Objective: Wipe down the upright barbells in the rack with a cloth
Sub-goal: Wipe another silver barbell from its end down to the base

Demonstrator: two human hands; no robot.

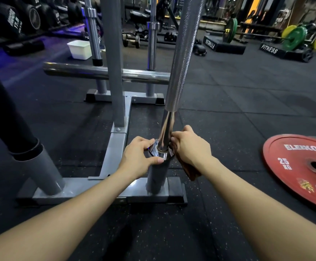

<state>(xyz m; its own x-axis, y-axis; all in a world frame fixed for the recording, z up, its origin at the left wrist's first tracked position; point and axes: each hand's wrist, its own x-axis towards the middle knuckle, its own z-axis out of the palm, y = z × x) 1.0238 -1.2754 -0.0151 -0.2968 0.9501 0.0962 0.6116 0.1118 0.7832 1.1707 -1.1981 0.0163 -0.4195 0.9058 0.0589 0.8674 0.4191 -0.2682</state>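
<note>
In the centre of the frame one barbell (181,59) stands upright in a tube of the grey rack (115,147). The left hand (137,157) has its grip closed around the top of that tube. The right hand (188,147) grips a brown cloth (191,171) against the bar's shiny lower part. At the right edge a red weight plate (302,168) lies on the floor.

Black speckled rubber floor (228,113) carries the grey rack (114,159) on its flat feet — a red plate (292,166) lies flat to the right, a white tub (79,48) stands beyond, black platforms (223,46) farther off.
</note>
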